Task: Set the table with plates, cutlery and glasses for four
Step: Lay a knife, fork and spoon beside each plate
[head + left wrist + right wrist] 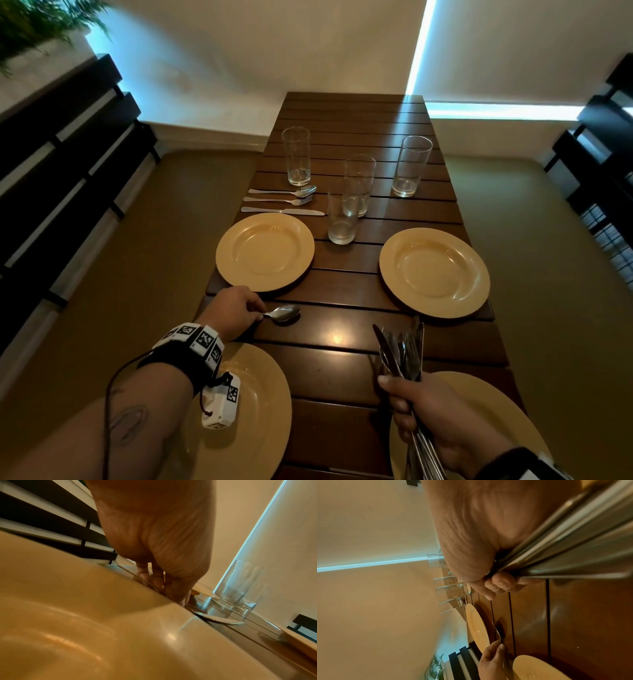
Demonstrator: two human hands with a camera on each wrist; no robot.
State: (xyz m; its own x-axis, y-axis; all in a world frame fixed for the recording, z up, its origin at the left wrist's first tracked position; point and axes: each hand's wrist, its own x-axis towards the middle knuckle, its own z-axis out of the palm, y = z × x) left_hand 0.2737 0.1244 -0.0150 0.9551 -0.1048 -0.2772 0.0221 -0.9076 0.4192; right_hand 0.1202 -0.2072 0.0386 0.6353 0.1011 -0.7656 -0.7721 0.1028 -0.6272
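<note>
My left hand (236, 310) pinches the handle of a steel spoon (283, 313) whose bowl lies on the dark slatted table (342, 359), between the far left plate (264, 250) and the near left plate (253, 404). The right wrist view shows the same spoon (498, 631) under that left hand (493, 654). My right hand (424, 411) grips a bundle of cutlery (402, 349), tips fanned upward, above the near right plate (479, 387). A far right plate (434, 272) lies empty. Several clear glasses stand farther back, one glass (343, 216) in the middle.
A spoon, fork and knife set (281, 201) lies beyond the far left plate, with a tall glass (296, 156) behind it. Dark slatted chair backs (61, 164) flank the table on both sides. A plant (37, 24) sits at the upper left.
</note>
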